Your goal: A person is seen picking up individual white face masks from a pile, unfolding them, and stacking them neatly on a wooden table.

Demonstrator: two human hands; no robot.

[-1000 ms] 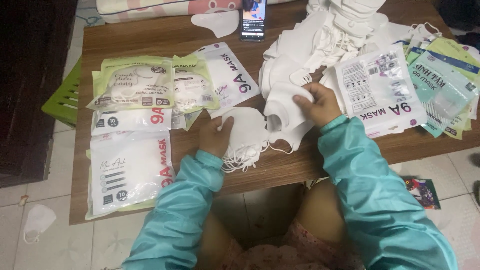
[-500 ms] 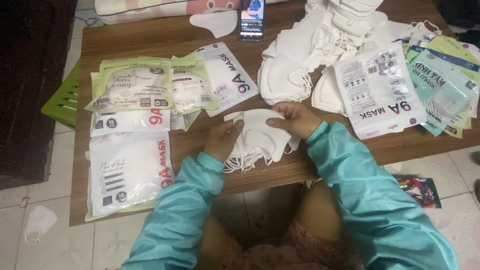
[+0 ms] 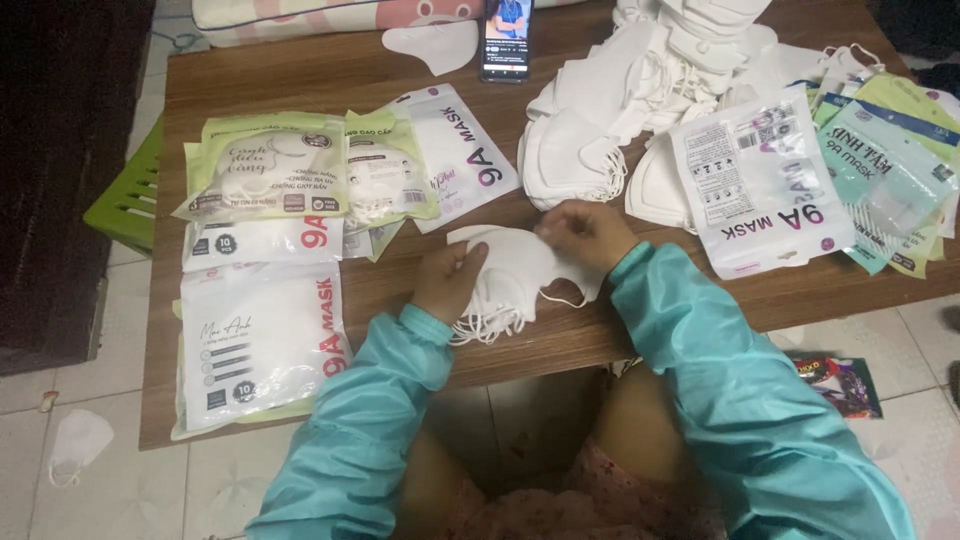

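Squaring up a small stack of white folded fabric face masks [image 3: 515,275], flat on the brown wooden table [image 3: 300,75] near its front edge, ear loops trailing off toward the body. Left hand [image 3: 450,280] clamped on the stack's left end, fingers curled over it; right hand [image 3: 590,232] closed in a pinch on the upper right corner. Judging by the grip, at the aligning stage, edges not yet flush. Calls next for a steady two-handed hold so the layers do not fan out, and for tucking the loose loops. Flat white printed plastic pouches [image 3: 262,340] just to the left, a heap of loose white masks [image 3: 640,80] behind.
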